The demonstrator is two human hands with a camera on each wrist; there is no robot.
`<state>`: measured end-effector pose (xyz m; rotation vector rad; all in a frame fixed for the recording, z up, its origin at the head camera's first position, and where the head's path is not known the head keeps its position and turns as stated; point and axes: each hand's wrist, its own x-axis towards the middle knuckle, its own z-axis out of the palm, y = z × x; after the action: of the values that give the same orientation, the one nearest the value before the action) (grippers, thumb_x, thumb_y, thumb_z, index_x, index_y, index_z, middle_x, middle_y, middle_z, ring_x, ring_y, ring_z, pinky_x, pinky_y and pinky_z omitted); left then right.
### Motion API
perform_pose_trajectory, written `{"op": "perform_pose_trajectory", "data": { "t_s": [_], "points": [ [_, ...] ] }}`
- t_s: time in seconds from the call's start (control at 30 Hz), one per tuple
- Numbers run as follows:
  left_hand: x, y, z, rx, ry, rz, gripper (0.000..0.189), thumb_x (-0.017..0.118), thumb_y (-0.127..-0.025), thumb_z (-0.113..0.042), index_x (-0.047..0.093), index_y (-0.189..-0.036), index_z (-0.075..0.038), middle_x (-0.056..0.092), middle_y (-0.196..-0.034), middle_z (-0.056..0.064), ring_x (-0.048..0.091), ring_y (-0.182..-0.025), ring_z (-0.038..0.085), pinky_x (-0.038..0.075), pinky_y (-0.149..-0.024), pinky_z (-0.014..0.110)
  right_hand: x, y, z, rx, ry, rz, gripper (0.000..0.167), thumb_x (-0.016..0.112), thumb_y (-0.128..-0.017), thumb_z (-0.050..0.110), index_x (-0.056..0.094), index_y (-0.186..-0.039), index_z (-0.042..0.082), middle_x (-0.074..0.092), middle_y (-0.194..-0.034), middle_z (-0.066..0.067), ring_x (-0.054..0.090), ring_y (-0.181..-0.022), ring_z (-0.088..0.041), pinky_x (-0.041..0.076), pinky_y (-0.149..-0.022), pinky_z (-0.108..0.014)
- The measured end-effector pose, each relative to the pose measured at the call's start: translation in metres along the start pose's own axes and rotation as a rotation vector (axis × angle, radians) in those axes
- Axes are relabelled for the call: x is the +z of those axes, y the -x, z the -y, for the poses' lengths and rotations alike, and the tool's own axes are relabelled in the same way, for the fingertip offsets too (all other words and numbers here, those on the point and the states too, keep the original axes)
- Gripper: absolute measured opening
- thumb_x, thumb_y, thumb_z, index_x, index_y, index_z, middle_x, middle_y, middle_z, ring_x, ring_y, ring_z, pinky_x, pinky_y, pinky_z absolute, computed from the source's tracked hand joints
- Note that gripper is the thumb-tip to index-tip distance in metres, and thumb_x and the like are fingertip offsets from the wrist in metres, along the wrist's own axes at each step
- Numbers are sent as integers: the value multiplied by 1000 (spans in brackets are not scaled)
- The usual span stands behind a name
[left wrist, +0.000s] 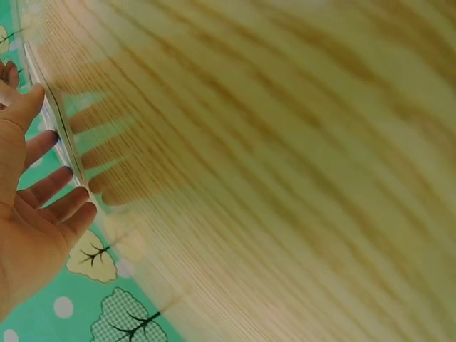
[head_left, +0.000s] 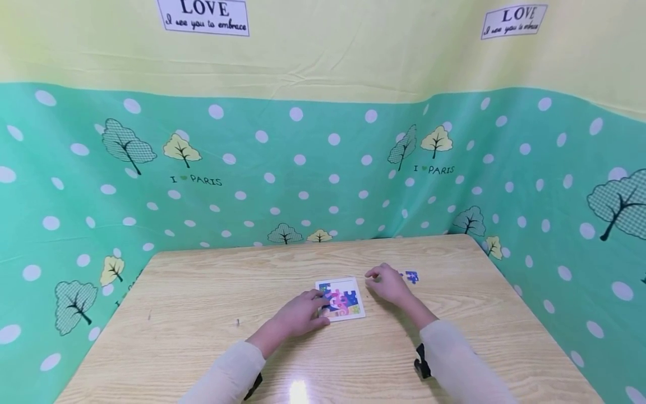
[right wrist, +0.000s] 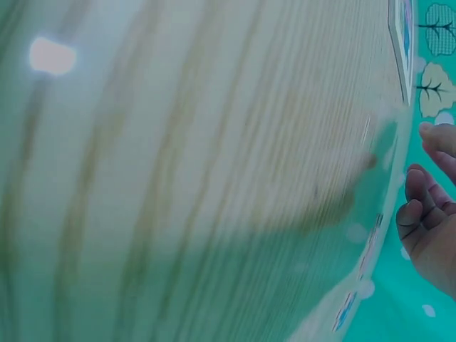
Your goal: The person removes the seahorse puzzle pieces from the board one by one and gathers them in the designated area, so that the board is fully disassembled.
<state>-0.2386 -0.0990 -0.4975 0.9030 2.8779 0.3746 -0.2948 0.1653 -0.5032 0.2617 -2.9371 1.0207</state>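
A small white-framed jigsaw puzzle (head_left: pixel 351 318) lies on the table. Its joined pieces (head_left: pixel 339 303) show a pink figure on dark blue, and a bare white area shows near the top. My left hand (head_left: pixel 301 314) is at the frame's left side, fingers spread over the edge and the nearest pieces. Just right of the frame hovers my right hand (head_left: pixel 390 285); its thumb and bent fingers (right wrist: pixel 415 187) stand apart, with nothing visible between them. Beyond that hand lies a loose blue puzzle piece (head_left: pixel 411 276), and another is partly hidden behind the hand.
The wooden table (head_left: pixel 202 292) ends at a green dotted curtain (head_left: pixel 282 179) behind and at both sides. A tiny dark speck (head_left: pixel 238 322) lies left of the left hand. Light glares on the tabletop near the front. Black straps (head_left: pixel 421 362) show below the sleeves.
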Motion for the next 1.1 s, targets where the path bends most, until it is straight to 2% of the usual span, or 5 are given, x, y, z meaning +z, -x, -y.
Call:
{"op": "perform_pose_trajectory", "data": {
  "t_s": [0.3, 0.7, 1.1],
  "points": [
    [1, 2, 4, 32, -10, -18, 52, 59, -88, -46, 55, -130, -14, 53, -132, 11, 53, -119, 28, 44, -103, 41, 10, -1, 13, -23, -33, 17, 19, 69, -82, 19, 70, -100, 12, 62, -96, -5, 58, -90, -18, 53, -82, -37],
    [1, 2, 5, 21, -6, -7, 49, 59, -88, -44, 57, -128, -16, 53, -131, 10, 54, -118, 27, 46, -101, 41, 21, -1, 31, -68, -79, 62, 18, 68, -84, 17, 69, -100, 10, 61, -93, -4, 57, -88, -17, 52, -81, -36],
    [0, 2, 5, 32, 1, -11, 46, 60, -89, -42, 58, -126, -14, 54, -129, 10, 54, -117, 26, 46, -101, 40, 28, 0, 44, -107, -79, 126, 21, 65, -86, 20, 68, -105, 10, 62, -97, -4, 58, -92, -19, 51, -85, -38]
  ]
}}
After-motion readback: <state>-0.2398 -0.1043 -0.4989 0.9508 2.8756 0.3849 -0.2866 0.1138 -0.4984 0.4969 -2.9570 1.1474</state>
